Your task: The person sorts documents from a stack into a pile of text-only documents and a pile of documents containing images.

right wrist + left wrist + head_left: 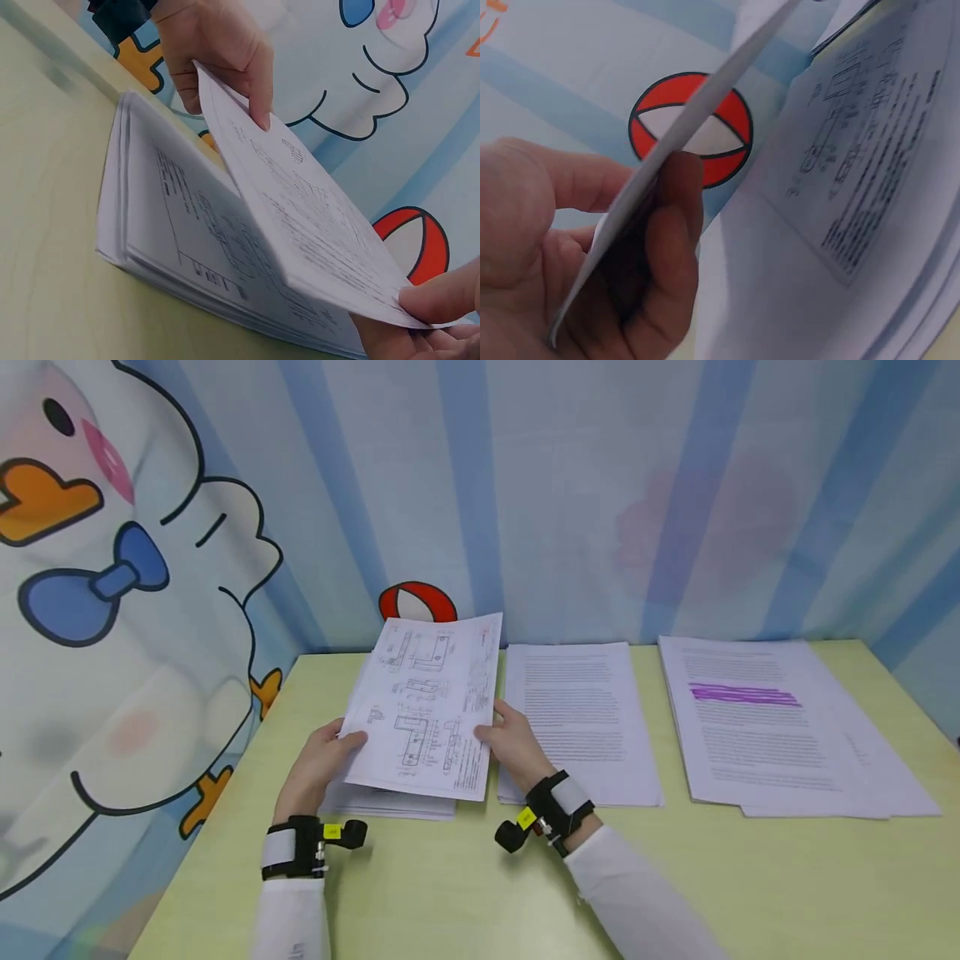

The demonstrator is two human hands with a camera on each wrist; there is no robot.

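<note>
Both hands hold a sheet of paper printed with technical drawings (pixel 420 710), raised and tilted over a paper stack (pixel 397 803) at the left of the table. My left hand (pixel 318 764) pinches its left edge, thumb on the printed face and fingers behind, as the left wrist view shows. At the opposite edge my right hand (pixel 517 745) pinches it the same way. In the right wrist view, the stack's top page (pixel 217 232) also bears drawings and lies below the lifted paper, which hides most of it in the head view.
Right of the held paper lies a stack of text pages (pixel 577 727). Farther right, overlapping text sheets (pixel 765 743) carry purple highlighter strokes (pixel 742 694). The pale green table (pixel 465 893) meets a striped, cartoon-printed curtain (pixel 570 510) at its back edge.
</note>
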